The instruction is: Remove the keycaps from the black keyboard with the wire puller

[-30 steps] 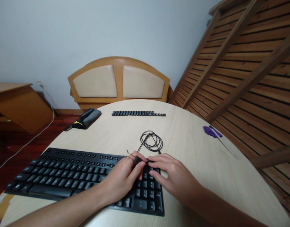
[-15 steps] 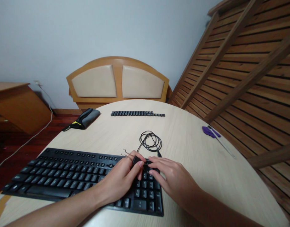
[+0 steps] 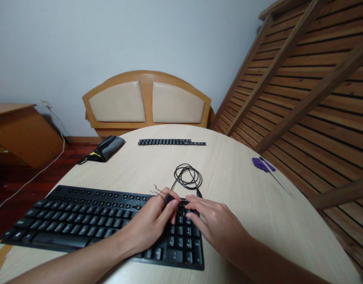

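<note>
A black keyboard (image 3: 89, 223) lies across the near part of the table, with the keycaps gone from its top rows. My left hand (image 3: 153, 221) is closed over the number pad, pinching a wire keycap puller (image 3: 158, 191). Two thin bent wire ends stick out on the left of the hand, while the puller's other end sits between my fingertips near the top of the number pad. My right hand (image 3: 212, 219) rests at the keyboard's upper right corner with fingers stretched out, thumb apart from them. What lies beneath the fingertips is hidden.
Removed keycaps (image 3: 169, 142) stand in rows at the table's far side. A coiled black cable (image 3: 188, 176) lies behind the keyboard. A dark pouch (image 3: 106, 149) is at the left; a brush (image 3: 277, 177) and purple cloth (image 3: 259, 163) lie right.
My left hand has shifted very slightly left, and the puller's wire ends have turned a little. My right hand keeps its place. The keyboard looks unchanged.
</note>
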The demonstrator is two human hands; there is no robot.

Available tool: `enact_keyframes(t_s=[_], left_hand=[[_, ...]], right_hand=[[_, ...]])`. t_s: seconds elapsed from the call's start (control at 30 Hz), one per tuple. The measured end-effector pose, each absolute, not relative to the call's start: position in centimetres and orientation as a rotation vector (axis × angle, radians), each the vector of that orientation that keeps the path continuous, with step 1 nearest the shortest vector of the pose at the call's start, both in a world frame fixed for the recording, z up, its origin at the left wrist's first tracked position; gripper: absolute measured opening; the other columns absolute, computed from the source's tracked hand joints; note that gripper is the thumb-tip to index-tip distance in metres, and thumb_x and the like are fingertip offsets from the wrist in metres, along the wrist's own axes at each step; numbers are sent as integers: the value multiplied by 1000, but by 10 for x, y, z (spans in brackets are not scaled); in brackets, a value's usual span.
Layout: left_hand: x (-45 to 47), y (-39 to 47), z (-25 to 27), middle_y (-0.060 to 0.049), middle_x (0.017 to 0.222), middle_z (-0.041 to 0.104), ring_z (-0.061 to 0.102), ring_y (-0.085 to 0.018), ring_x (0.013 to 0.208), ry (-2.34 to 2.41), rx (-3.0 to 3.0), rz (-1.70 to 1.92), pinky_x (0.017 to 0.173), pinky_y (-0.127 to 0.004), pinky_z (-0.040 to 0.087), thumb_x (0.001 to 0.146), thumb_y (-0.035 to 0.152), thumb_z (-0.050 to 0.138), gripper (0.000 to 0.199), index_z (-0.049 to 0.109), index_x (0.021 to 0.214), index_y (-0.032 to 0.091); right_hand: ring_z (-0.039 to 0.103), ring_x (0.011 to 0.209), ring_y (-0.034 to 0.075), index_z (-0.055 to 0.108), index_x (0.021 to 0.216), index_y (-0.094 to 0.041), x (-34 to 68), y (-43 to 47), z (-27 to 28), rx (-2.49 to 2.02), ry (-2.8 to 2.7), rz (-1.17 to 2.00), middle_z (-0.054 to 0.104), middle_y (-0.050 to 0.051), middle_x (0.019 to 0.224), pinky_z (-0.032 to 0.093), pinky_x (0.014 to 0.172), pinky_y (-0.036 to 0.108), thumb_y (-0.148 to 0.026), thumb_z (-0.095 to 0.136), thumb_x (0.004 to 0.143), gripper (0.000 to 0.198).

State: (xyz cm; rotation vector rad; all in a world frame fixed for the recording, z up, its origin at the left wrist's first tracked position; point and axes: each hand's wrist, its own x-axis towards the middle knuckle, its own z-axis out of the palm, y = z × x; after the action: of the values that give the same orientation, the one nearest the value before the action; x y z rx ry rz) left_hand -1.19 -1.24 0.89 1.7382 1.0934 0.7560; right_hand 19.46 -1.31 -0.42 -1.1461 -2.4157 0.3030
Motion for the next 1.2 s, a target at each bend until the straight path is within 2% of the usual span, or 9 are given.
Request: enact_keyframes(t_s=[0.2,0.37,0.6,0.97,1.2], left_hand=[[-13,-11,4,3,69,54,53,-16,68,1074,1684,767,72,-32,43,101,41,34,26,51,103,20],[-12,-10,2,4,66,51,50,-14,65,1038,1568,850,66,-28,40,100,41,38,25,51,102,20],[-12,-9,0,4,63,53,50,-14,61,1115,1572,904,63,-28,39,98,43,41,27,52,99,18],[-11,-7,2,2,65,57,55,-17,65,1157,1647,838,66,-29,43,97,41,40,26,54,102,19],[-11,-7,4,2,66,57,55,-17,65,1165,1673,806,68,-30,43,98,41,38,27,54,101,19]], right_hand=[[66,111,25,71,102,-13,195,-13,-1,-1135,-2415,310,70,13,119,54,97,39,-17,56,90,20],[72,96,22,68,106,-19,195,-12,6,-1245,-2362,413,75,7,108,58,87,36,-19,56,90,20],[72,89,20,66,108,-21,200,-6,4,-1266,-2336,484,75,4,103,57,84,34,-23,54,94,19],[66,96,24,67,100,-22,248,43,9,-1458,-2208,148,72,6,101,51,85,39,-27,56,92,15],[65,95,23,67,98,-22,261,58,-5,-1523,-2197,161,70,5,100,49,83,37,-27,56,91,14]])
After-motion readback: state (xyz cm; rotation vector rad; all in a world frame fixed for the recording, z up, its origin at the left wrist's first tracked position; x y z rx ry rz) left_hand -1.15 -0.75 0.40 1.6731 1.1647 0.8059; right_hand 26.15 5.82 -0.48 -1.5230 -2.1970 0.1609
